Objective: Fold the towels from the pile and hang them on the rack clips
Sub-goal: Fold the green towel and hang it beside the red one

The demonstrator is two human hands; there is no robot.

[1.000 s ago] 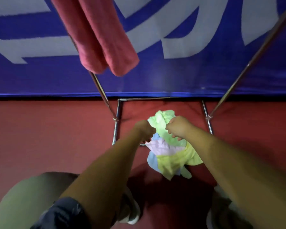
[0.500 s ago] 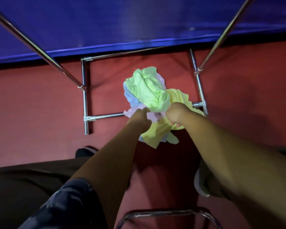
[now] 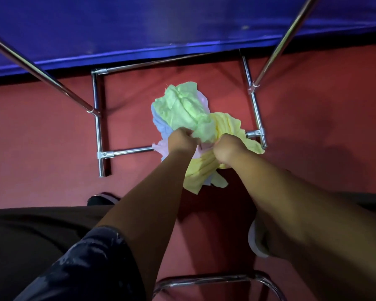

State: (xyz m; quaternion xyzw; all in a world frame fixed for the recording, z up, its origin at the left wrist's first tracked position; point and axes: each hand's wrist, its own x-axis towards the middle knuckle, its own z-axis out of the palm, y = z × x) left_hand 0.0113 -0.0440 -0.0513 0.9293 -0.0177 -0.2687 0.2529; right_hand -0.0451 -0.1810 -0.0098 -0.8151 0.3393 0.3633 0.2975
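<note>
A crumpled pile of towels lies on the red floor inside the rack's metal base (image 3: 97, 127). A light green towel (image 3: 182, 107) is on top, with a yellow towel (image 3: 206, 170), a pink one and a blue one beneath it. My left hand (image 3: 181, 141) is closed on the near edge of the green towel. My right hand (image 3: 228, 149) is closed in the cloth beside it, where green meets yellow; which towel it grips I cannot tell. The rack's clips are out of view.
Two slanted rack poles (image 3: 41, 72) rise at left and right. A blue banner (image 3: 161, 25) runs along the back wall. A chrome tube frame (image 3: 215, 279) curves at the bottom edge. My shoes and dark trouser leg are below the arms.
My view has tipped down, so the pink towel hanging on the rack has left the frame. Both hands have sunk into the pile and closed on cloth; the pile has shifted slightly.
</note>
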